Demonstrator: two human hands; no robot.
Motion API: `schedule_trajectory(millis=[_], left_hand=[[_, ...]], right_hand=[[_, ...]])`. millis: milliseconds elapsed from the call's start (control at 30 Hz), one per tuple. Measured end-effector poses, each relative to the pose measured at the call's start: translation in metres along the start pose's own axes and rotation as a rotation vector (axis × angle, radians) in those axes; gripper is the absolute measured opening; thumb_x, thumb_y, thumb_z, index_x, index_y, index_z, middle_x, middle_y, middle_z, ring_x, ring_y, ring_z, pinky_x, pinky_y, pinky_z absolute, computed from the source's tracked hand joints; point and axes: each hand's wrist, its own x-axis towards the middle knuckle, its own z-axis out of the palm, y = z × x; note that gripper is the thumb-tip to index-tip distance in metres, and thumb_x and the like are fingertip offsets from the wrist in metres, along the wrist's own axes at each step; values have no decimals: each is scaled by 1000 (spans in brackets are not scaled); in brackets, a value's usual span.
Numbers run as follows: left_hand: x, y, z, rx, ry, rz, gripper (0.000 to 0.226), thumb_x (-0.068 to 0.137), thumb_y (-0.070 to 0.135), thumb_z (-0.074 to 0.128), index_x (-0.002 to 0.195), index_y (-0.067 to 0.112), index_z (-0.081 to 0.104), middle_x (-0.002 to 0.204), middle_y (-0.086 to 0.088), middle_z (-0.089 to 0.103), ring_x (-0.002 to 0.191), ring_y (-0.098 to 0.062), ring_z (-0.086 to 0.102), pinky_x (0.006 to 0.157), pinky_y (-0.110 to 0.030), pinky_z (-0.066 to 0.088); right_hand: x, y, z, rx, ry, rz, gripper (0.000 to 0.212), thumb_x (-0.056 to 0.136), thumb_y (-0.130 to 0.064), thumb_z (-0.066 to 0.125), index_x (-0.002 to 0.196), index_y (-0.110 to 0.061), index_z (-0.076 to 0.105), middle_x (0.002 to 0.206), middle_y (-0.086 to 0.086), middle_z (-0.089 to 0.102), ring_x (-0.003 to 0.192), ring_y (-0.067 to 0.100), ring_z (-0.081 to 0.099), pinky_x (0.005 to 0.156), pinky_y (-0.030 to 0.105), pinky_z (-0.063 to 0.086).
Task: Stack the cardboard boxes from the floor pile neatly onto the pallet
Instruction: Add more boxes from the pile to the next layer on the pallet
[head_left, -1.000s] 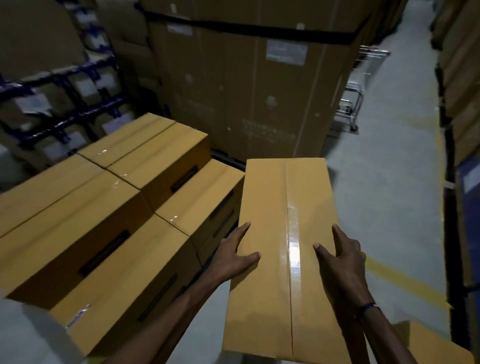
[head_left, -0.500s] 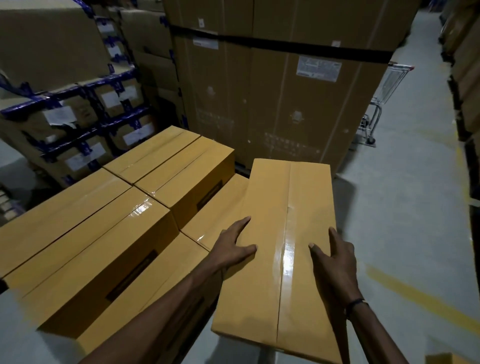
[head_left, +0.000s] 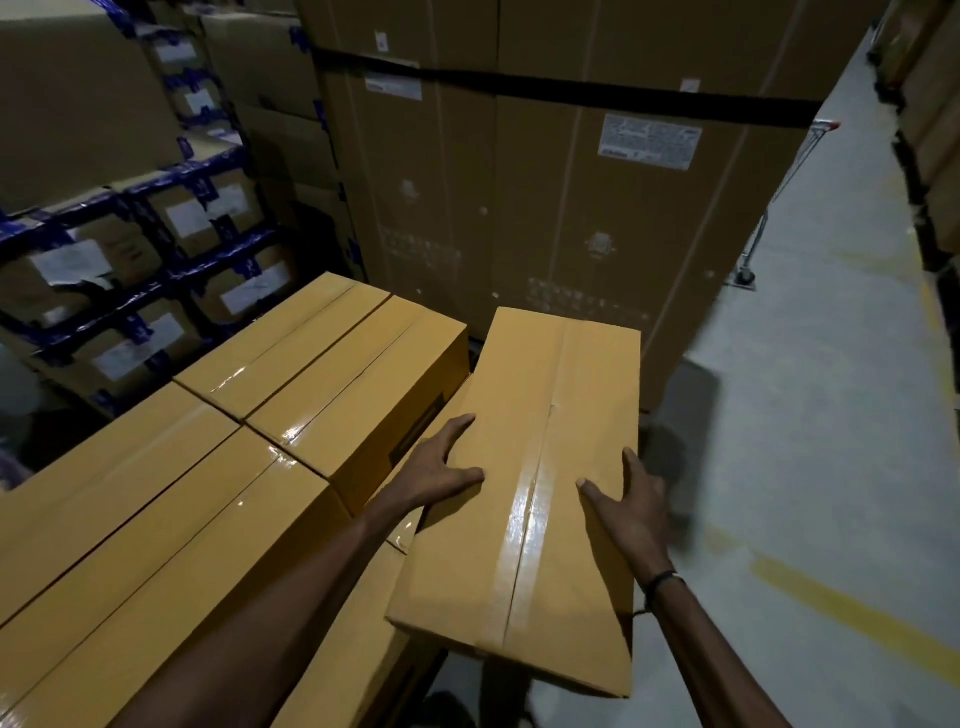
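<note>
I hold a long yellow-brown cardboard box (head_left: 540, 519) with a glossy tape seam along its top, above the floor and tilted. My left hand (head_left: 441, 467) lies on its left edge, fingers straight and thumb on top. My right hand (head_left: 631, 501) presses its right edge, thumb on top, fingers running over the side. The box's left side overlaps the right-hand lower row of the stacked boxes (head_left: 332, 374). The stack has a higher layer of several boxes on the left and a lower box (head_left: 358, 660) under my left forearm. The pallet itself is hidden.
Tall strapped cartons (head_left: 571, 208) stand right behind the stack. Boxes bound with blue tape (head_left: 156, 234) fill the left. A metal trolley (head_left: 779, 208) stands at the right of the cartons. Grey floor with a yellow line (head_left: 841, 618) lies to the right, and dark racks (head_left: 935, 156) line the right edge.
The held box has moved left and forward, from over the open floor to overlapping the stack's lower row. Both hands keep the same hold on its sides.
</note>
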Motion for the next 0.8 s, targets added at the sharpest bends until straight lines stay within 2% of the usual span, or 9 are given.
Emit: schedule_trajectory(millis=[100,200,267,400,500,633,700,800], left_hand=[[26,-6,-21,3,-42,-20,88,87,31,79,159,38,28,156,9,41,129,-11,44,101,-28,37],[54,-18,-43,26,-57,-37,97,76,49,78,157,47,25,162,7,37,144,-23,40,114,-42,40],[77,-31,-57,25,-71,-70,105,72,54,79,158,48,19,160,6,38,143,-24,41,115,-44,40],[121,-56,-81,-15,-108,-107,113,81,35,85,165,28,9,150,1,48,127,-17,48,109,-33,39],[156,-80,-96,-19,-134,-116,111,81,34,85,164,25,13,146,0,53,121,-16,51,105,-29,41],[199,-111,-109,8,-176,-97,105,80,31,86,161,27,19,141,6,52,124,-18,52,98,-25,43],[216,-125,-113,-1,-198,-98,103,81,26,85,161,25,20,131,13,51,116,-13,54,86,-14,43],[237,-140,-116,3,-221,-92,98,83,20,84,160,25,24,114,23,53,94,5,55,67,-2,42]], right_hand=[[19,-12,21,7,-3,26,94,86,-40,81,161,-22,28,152,13,33,137,34,42,108,43,42],[40,-22,47,18,-5,48,97,84,-41,83,161,-22,27,151,12,33,136,34,43,107,44,43],[55,-28,67,23,0,68,98,83,-41,84,161,-22,28,152,12,34,137,33,43,107,44,43],[82,-40,107,40,41,109,98,81,-40,86,160,-24,30,152,12,34,136,34,43,106,45,45],[101,-48,137,49,74,141,98,82,-36,86,160,-24,29,151,12,34,135,34,44,106,43,45],[126,-52,178,50,109,181,100,81,-34,87,161,-23,28,154,12,32,138,34,42,107,43,44],[137,-51,194,58,116,204,101,81,-33,87,161,-22,28,155,12,31,139,34,41,108,43,44],[151,-44,214,60,121,230,100,81,-32,87,161,-21,28,155,12,31,139,33,41,109,41,43]])
